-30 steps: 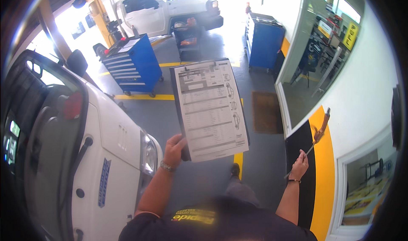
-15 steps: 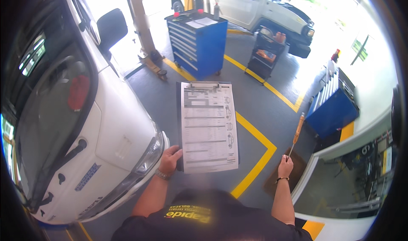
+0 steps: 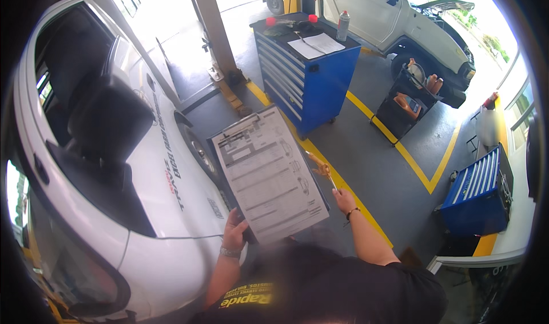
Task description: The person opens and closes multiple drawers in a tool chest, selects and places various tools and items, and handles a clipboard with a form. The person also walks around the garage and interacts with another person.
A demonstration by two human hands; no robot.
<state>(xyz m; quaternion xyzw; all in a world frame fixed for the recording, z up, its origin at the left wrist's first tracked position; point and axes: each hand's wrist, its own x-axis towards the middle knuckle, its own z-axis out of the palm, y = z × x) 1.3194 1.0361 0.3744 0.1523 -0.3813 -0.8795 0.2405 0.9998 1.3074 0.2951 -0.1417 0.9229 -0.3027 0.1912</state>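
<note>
My left hand [image 3: 233, 232] grips the lower left edge of a clipboard [image 3: 213, 144]. Clamped on it is a printed form [image 3: 269, 178] with tables and small vehicle outlines. Just right of the board, my right hand [image 3: 344, 201] is closed around the thin metal shaft of a slim tool [image 3: 323, 169]. Its orange handle points away from me, up and to the left; blur hides its exact kind. Close on my left stands a white vehicle [image 3: 183, 241] with a black side mirror [image 3: 108, 118].
A blue tool cabinet [image 3: 329, 86] ahead carries papers, tools and a spray can [image 3: 343, 25]. Right of it stand a black cart [image 3: 403, 109] and another white vehicle [image 3: 366, 9]. A second blue cabinet [image 3: 474, 192] is by the right wall. A post [image 3: 214, 32] rises ahead.
My view has swung left and moved forward along the white vehicle, whose side mirror is now close. The clipboard has tilted, and my right hand with the tool has come nearer to it.
</note>
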